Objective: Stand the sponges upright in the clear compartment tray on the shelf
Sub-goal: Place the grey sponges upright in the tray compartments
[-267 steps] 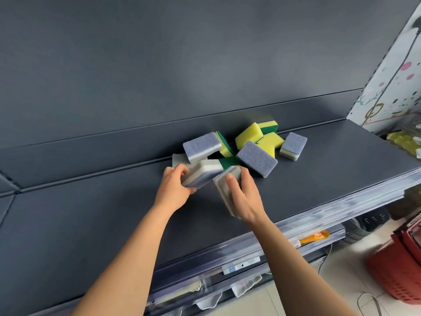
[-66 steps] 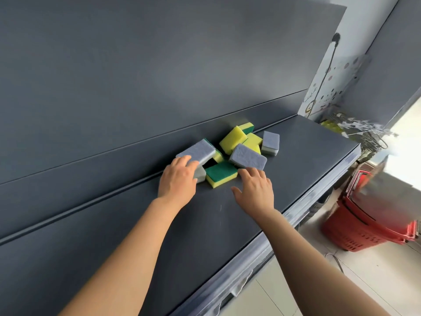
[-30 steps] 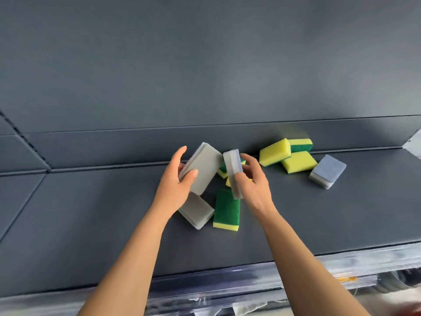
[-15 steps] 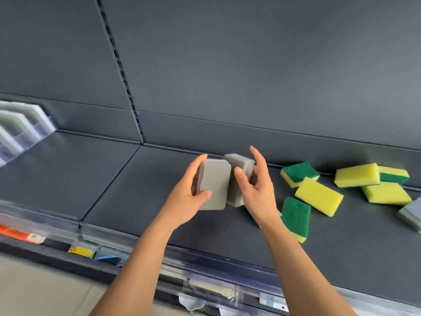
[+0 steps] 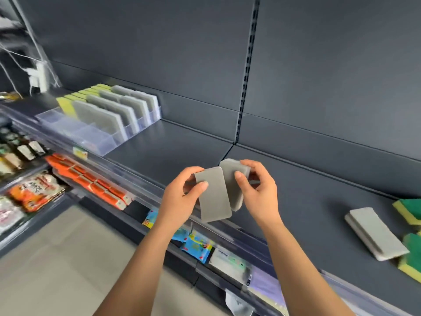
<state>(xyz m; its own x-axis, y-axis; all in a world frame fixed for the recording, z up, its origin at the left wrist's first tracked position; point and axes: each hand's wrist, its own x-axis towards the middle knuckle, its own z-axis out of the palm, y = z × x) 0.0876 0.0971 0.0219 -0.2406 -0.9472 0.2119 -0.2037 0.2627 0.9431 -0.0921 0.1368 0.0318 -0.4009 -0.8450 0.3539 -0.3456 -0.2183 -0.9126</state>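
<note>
My left hand (image 5: pixel 180 197) grips a grey sponge (image 5: pixel 215 197) upright in front of me. My right hand (image 5: pixel 259 192) holds a second grey sponge (image 5: pixel 232 179) just behind and touching the first. Both hover over the front edge of the dark shelf (image 5: pixel 173 153). The clear compartment tray (image 5: pixel 91 135) sits at the far left of the shelf, with several grey sponges (image 5: pixel 102 117) and yellow sponges (image 5: pixel 66 104) standing in its rear slots. Its front compartments look empty.
A grey sponge (image 5: pixel 376 233) lies flat on the shelf at the right, beside green-and-yellow sponges (image 5: pixel 410 210) at the frame edge. Packaged goods (image 5: pixel 88 179) fill the lower shelves at left. A slotted upright (image 5: pixel 248 65) runs up the back panel.
My view has swung left, bringing the tray into sight. Both hands have carried their grey sponges leftward, away from the loose pile, which now sits at the right edge.
</note>
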